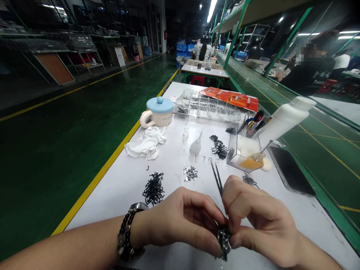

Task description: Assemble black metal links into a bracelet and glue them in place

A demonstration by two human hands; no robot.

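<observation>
My left hand (180, 217), with a watch and dark beads at its wrist, pinches a small black part with shiny metal areas (224, 243) between thumb and fingers. On the other side of the same part, the thumb and fingertips of my right hand (261, 217) press together. Both sets of fingertips hide much of it. A pair of tweezers (216, 176) points away from me, its near end hidden behind my right hand. Beyond my left hand lies a heap of small curved black pieces (153, 188). Small silvery metal pieces (191, 173) lie scattered near the middle.
A lidded mug (159, 114) and a crumpled white cloth (146, 144) stand at left. A small dropper bottle (196, 144), black parts (219, 147), a clear tool box (243, 161), a white bottle (287, 120) and a phone (292, 170) sit beyond. A compartment tray (208, 112) lies behind.
</observation>
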